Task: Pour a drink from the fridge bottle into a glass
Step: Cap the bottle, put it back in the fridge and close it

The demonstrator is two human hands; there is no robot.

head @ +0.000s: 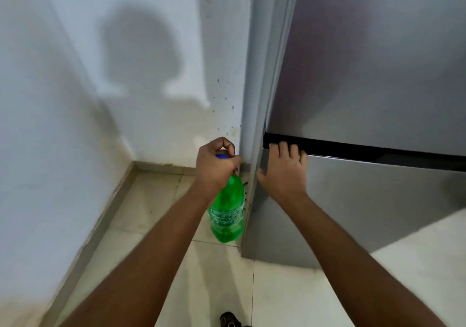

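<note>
A green plastic bottle (227,213) with a blue cap hangs upright from my left hand (215,167), which grips its neck just under the cap. It hangs above the floor, close to the fridge's left corner. My right hand (283,169) lies flat against the top left corner of the lower fridge door (378,200), fingertips reaching into the dark gap between the two doors. Both silver fridge doors look shut. No glass is in view.
A white wall (100,99) runs along the left and meets the fridge's side in a corner. Beige floor tiles (164,213) lie below. A dark shoe (229,319) shows at the bottom edge.
</note>
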